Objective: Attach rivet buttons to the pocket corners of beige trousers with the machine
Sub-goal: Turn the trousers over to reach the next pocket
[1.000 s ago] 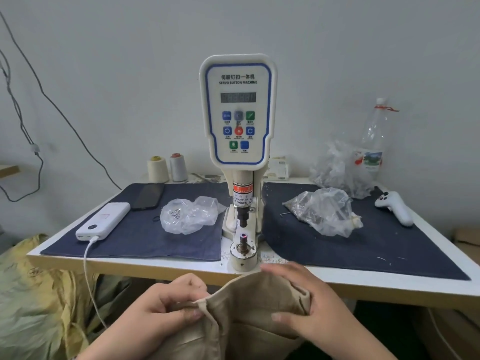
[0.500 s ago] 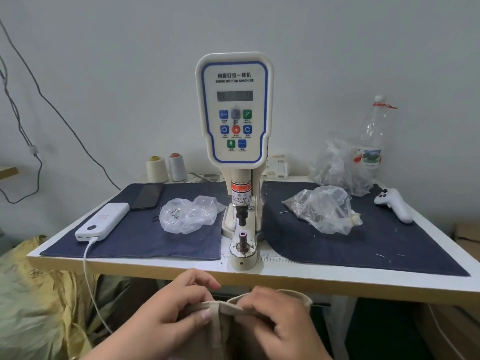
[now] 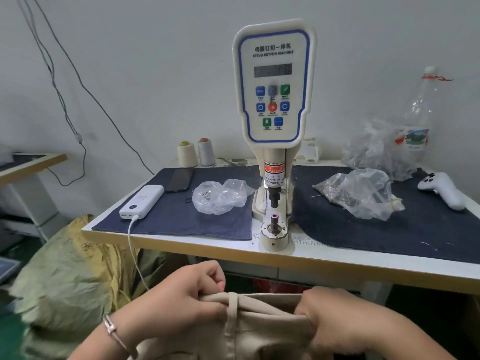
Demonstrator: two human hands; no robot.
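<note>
Hands spread apart since earlier; left hand [image 3: 181, 294] and right hand [image 3: 335, 315] fingers clench soft beige trousers [image 3: 259, 326] waistband.

matt beige cloth trousers [image 3: 259, 331], glossy white plastic machine [image 3: 272, 84] w/ metal die post, matt navy denim mats [image 3: 161, 216], crinkly clear plastic bags [image 3: 220, 196], smooth white tabletop w/ wood edge

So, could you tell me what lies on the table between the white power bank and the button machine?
In the head view, a crumpled clear plastic bag lies between the power bank and the machine, on the dark cloth.
</note>
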